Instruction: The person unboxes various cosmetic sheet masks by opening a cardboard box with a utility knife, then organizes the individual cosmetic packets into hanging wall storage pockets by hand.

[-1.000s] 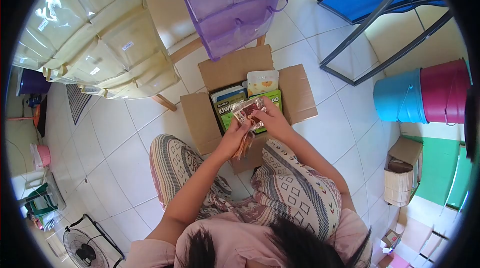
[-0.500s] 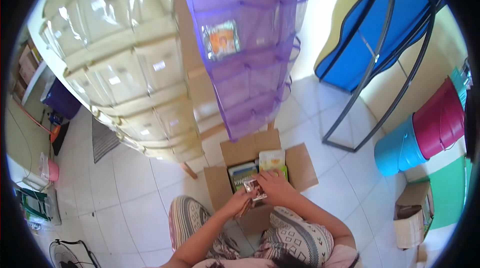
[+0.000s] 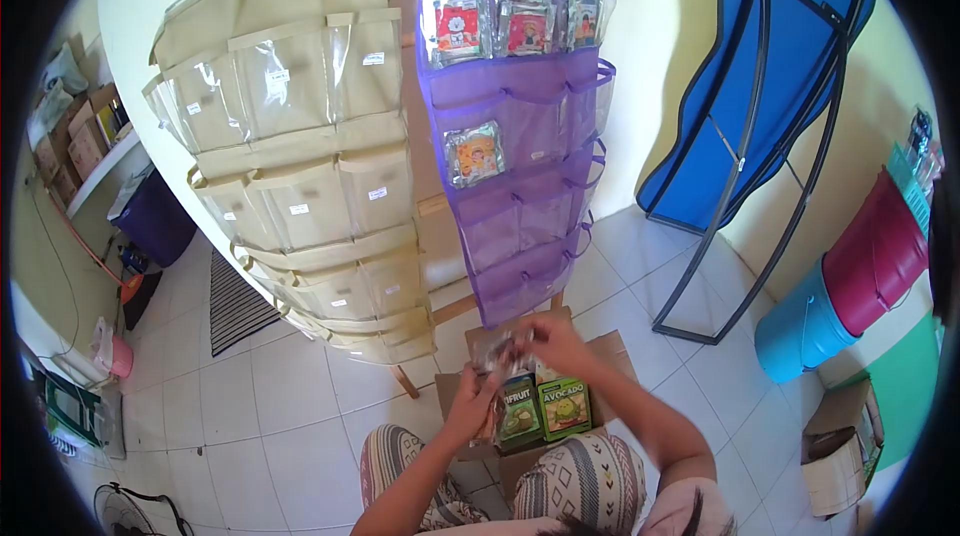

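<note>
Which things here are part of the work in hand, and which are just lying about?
In use: left hand, right hand, small packet between them, open cardboard box, green packets in it, purple pocket organiser (likely).
Lying about: beige pocket organiser, blue bucket, pink bucket, floor fan.

Small clear packet (image 3: 503, 348), reddish-brown contents, blurred. Lower centre of frame, held up between left hand (image 3: 470, 404) and right hand (image 3: 555, 341). Thin orange-brown packet stack (image 3: 490, 423) just below, edge-on, in left hand.

I see a purple fabric pocket organiser (image 3: 525, 206) hanging just behind the brown cardboard box (image 3: 612, 354). Leftward, white tiled floor (image 3: 280, 386) lies open.
</note>
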Tool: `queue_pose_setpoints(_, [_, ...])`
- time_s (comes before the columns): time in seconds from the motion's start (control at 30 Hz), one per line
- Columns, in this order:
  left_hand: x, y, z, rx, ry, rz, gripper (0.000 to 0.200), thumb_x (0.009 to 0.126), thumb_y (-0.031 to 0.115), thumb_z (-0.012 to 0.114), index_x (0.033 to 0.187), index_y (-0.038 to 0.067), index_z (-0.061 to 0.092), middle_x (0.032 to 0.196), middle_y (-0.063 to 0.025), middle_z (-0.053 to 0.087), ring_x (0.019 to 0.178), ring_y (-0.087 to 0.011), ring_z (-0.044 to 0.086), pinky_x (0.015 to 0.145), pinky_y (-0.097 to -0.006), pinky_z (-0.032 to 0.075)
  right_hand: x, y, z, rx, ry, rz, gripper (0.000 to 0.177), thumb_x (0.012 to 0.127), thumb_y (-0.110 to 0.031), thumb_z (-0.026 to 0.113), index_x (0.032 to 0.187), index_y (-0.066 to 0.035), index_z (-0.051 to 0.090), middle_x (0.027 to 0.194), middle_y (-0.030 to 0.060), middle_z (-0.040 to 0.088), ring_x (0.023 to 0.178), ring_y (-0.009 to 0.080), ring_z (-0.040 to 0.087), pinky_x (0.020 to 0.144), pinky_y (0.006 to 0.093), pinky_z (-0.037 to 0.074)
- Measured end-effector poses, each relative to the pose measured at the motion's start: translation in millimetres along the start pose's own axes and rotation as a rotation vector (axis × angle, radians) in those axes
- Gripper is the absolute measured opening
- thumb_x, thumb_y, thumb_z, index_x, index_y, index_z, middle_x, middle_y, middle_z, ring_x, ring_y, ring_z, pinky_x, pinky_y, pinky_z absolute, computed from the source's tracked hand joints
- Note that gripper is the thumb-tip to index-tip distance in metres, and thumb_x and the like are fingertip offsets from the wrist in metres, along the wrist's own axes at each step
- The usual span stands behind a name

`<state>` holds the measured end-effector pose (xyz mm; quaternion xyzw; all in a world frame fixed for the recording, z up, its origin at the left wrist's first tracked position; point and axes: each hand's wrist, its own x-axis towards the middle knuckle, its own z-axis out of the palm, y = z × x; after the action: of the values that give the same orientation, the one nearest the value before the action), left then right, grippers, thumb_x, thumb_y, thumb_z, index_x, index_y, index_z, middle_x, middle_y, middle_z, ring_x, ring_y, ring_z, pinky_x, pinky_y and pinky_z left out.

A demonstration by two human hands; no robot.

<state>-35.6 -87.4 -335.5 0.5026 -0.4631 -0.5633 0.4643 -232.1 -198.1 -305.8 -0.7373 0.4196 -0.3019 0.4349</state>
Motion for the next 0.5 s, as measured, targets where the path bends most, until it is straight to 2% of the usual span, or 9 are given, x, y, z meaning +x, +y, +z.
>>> queue_pose_setpoints(0.1, [2.1, 9.9, -10.6, -0.125, -0.112, -0.104, 0.042, 0.104, 0.043, 0.045, 0.115, 0.004, 0.054, 0.081, -0.0037, 0.059, 0.073, -0.0101, 0.054, 0.068, -0.0248, 0.044, 49.1, -91.2, -80.3, -0.007, 0.302, -0.145, 0.025, 0.083, 0.0, 0.065, 0.107, -0.006, 0.066, 0.092, 0.0011, 0.068, 0.083, 0.0118, 0.063, 0.077, 0.0291, 0.051])
queue_pose_setpoints(0.13, [4.8, 1.6, -18.2, -0.119, -0.152, -0.173, 0.047, 0.102, 0.048, 0.043, 0.112, 0.005, 0.057, 0.078, -0.0028, 0.057, 0.07, -0.0101, 0.053, 0.063, -0.0252, 0.043, 64.3, -127.3, -112.2, -0.23, 0.465, -0.301, 0.025, 0.086, -0.002, 0.063, 0.111, -0.005, 0.066, 0.097, 0.0026, 0.068, 0.088, 0.0133, 0.064, 0.08, 0.0295, 0.051])
queue_pose_setpoints(0.17, [5.1, -5.2, -24.2, -0.111, -0.195, -0.241, 0.051, 0.101, 0.053, 0.042, 0.109, 0.006, 0.059, 0.075, -0.0019, 0.055, 0.067, -0.0101, 0.051, 0.058, -0.0255, 0.042, 75.9, -167.5, -138.5, -0.244, 0.576, -0.337, 0.026, 0.088, -0.003, 0.06, 0.114, -0.004, 0.064, 0.1, 0.004, 0.068, 0.089, 0.015, 0.065, 0.082, 0.0301, 0.051])
queue_pose_setpoints(0.2, [2.2, -10.5, -28.4, -0.111, -0.255, -0.282, 0.051, 0.101, 0.053, 0.04, 0.106, 0.006, 0.06, 0.075, -0.0019, 0.056, 0.067, -0.0102, 0.051, 0.058, -0.0256, 0.042, 98.7, -184.2, -165.2, -0.316, 0.758, -0.528, 0.022, 0.091, -0.006, 0.06, 0.113, -0.003, 0.064, 0.097, 0.0064, 0.069, 0.088, 0.0161, 0.066, 0.082, 0.0306, 0.051])
queue_pose_setpoints(0.23, [-1.0, -17.4, -31.7, -0.11, -0.317, -0.322, 0.052, 0.101, 0.053, 0.039, 0.104, 0.006, 0.061, 0.075, -0.0019, 0.056, 0.067, -0.0103, 0.051, 0.057, -0.0257, 0.041, 119.5, -201.7, -194.6, -0.379, 0.811, -0.573, 0.02, 0.094, -0.009, 0.06, 0.112, -0.002, 0.065, 0.096, 0.0078, 0.07, 0.087, 0.0158, 0.066, 0.08, 0.0305, 0.051])
queue_pose_setpoints(0.3, [-8.6, -29.9, -31.0, -0.169, -0.409, -0.45, 0.047, 0.096, 0.048, 0.04, 0.103, 0.006, 0.061, 0.076, -0.0018, 0.055, 0.064, -0.011, 0.049, 0.055, -0.0262, 0.04, 148.3, -239.4, -224.9, -0.444, 0.865, -0.665, 0.021, 0.095, -0.016, 0.062, 0.111, -0.003, 0.065, 0.094, 0.008, 0.069, 0.086, 0.0155, 0.065, 0.079, 0.03, 0.051])
queue_pose_setpoints(0.37, [-17.1, -39.2, -26.6, -0.286, -0.465, -0.625, 0.039, 0.087, 0.038, 0.046, 0.105, 0.006, 0.059, 0.078, -0.0015, 0.055, 0.058, -0.0122, 0.047, 0.052, -0.0272, 0.039, 178.3, -252.6, -240.4, -0.6, 0.835, -0.675, 0.021, 0.093, -0.017, 0.063, 0.111, -0.008, 0.066, 0.099, 0.0094, 0.071, 0.091, 0.0208, 0.067, 0.081, 0.0347, 0.051])
queue_pose_setpoints(0.47, [-26.4, -59.2, -23.3, -0.423, -0.55, -0.596, 0.037, 0.089, 0.033, 0.044, 0.111, 0.006, 0.056, 0.08, -0.001, 0.053, 0.059, -0.0125, 0.046, 0.053, -0.0261, 0.039, 195.1, -268.4, -240.3, -1.038, 0.623, -0.631, 0.027, 0.085, -0.01, 0.064, 0.112, -0.013, 0.068, 0.102, 0.0124, 0.071, 0.096, 0.0287, 0.068, 0.083, 0.0397, 0.053])
queue_pose_setpoints(0.5, [-28.3, -60.7, -19.4, -0.426, -0.491, -0.603, 0.035, 0.09, 0.03, 0.046, 0.113, 0.006, 0.055, 0.081, -0.0016, 0.054, 0.06, -0.013, 0.047, 0.053, -0.0264, 0.04, 198.5, -271.8, -236.5, -1.198, 0.527, -0.594, 0.031, 0.082, -0.007, 0.064, 0.112, -0.014, 0.069, 0.102, 0.0135, 0.071, 0.098, 0.0311, 0.068, 0.083, 0.0412, 0.053])
